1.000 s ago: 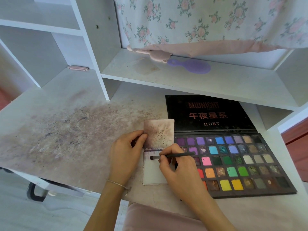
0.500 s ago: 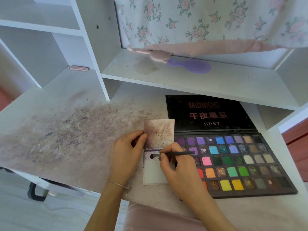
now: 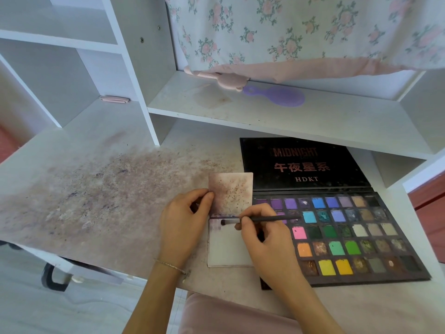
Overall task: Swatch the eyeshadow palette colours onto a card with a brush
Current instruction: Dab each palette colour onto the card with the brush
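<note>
Black palette [image 3: 337, 237] with purple, blue, green, yellow pans; brown-speckled card [image 3: 231, 191]; lilac hairbrush [image 3: 279, 95]; pink-flowered white cloth [image 3: 301, 27]; white table [image 3: 72, 189] smudged purplish-brown.

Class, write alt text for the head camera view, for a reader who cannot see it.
A right hand holds a thin brush with its tip on a white card, while the left hand pinches a stained card above it. An open eyeshadow palette lies to the right on a powder-smudged desk.

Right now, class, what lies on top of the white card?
On the white card: the brush tip and a purple smear. The right hand covers its right edge, so anything there is hidden.
</note>
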`<state>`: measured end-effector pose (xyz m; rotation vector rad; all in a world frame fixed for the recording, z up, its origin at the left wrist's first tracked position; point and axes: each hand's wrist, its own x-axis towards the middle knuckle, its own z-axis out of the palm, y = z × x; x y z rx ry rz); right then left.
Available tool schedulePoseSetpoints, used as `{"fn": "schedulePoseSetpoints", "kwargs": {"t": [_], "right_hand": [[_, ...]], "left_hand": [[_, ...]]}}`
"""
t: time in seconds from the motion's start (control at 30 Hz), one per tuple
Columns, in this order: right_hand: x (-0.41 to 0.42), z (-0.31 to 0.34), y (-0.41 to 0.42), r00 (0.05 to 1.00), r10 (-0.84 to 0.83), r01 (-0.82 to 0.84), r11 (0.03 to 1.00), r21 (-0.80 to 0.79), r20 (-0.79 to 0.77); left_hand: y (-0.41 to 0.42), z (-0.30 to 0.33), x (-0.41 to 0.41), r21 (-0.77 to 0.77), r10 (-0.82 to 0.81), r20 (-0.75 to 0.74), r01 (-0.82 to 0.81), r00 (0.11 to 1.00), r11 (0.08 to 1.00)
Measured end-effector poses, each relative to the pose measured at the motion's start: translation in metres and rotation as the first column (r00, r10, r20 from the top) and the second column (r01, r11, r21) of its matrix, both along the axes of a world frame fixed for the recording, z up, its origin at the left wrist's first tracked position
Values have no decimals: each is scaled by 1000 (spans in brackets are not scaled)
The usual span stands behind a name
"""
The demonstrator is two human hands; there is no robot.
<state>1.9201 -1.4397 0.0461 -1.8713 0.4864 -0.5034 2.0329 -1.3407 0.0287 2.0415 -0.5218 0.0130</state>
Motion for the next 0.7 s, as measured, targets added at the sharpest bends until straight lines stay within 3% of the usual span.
{"fn": "schedulePoseSetpoints", "kwargs": {"t": [0.33,0.53,0.7], "right_hand": [[-23,13,-27,972,-163,136,977,161,169],[-46,9,-53,934,-314,303,949,85,174],[-60,7,-70,924,-360,369,928,-57,132]], "left_hand": [[2,4,-2,-89,-59,-49,54,997,995],[2,5,-3,-121,-155,-49,148,987,982],[2,2,-2,-122,-143,-48,137,989,983]]}}
